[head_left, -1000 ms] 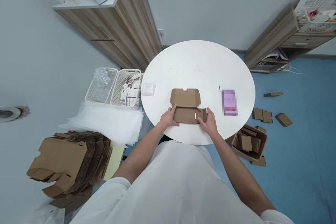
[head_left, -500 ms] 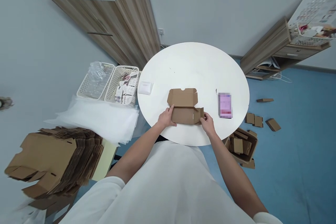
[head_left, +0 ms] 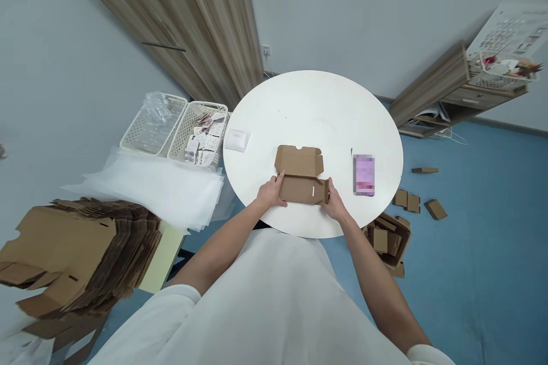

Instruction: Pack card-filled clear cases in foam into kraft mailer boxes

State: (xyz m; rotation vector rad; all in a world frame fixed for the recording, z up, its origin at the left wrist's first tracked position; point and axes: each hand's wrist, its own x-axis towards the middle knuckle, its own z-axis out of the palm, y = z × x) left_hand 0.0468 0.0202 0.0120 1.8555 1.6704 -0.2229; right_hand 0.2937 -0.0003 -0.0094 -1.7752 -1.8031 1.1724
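The right hand [head_left: 334,200] had closed in, gripping the end flap [head_left: 324,190], the left hand [head_left: 270,192] holding the box [head_left: 295,189] opposite, though slackening risked the flap springing open

The white table [head_left: 325,108] bears carton [head_left: 298,177], packet [head_left: 237,140], purple item [head_left: 363,175].

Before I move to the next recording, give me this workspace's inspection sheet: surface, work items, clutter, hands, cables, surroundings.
Surface: white tabletop, small dark marks.
Work items: cardboard box, lid open.
Clutter: white packet; pixelated purple item; small cartons on blue floor.
Hands: left fingers at the box's left end, right fingers at its right.
Cables: white cable by the right-hand cabinet.
Surroundings: wood-grain cabinet, two baskets, stacked flat cardboard.
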